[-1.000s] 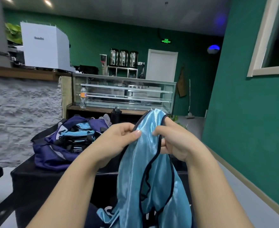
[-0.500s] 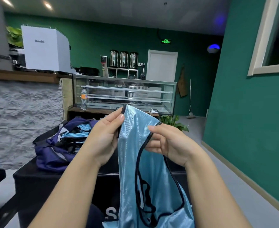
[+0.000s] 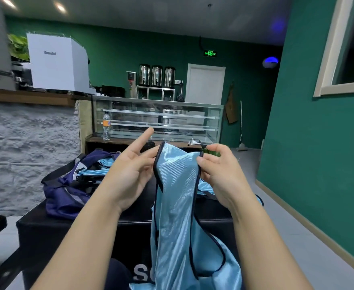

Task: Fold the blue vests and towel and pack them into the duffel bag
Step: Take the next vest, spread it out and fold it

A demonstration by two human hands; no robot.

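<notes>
- At nine o'clock the duffel bag (image 3: 67, 191) is sitting open on the black bench (image 3: 130, 222), already holding folded blue vests (image 3: 92, 171)
- We are holding one more vest (image 3: 178, 197) up at centre: our left hand (image 3: 130, 170) is pinching its left edge, index finger raised
- Our right hand (image 3: 220, 174) is pinching the right edge; this vest is still hanging unfolded, so folding and packing remain
- Beyond, at twelve o'clock, a glass display case (image 3: 159, 120); green walls are surrounding us

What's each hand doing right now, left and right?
Left hand: pinches the left top edge of the blue vest, index finger pointing up.
Right hand: pinches the vest's right top edge, fingers curled.
</notes>
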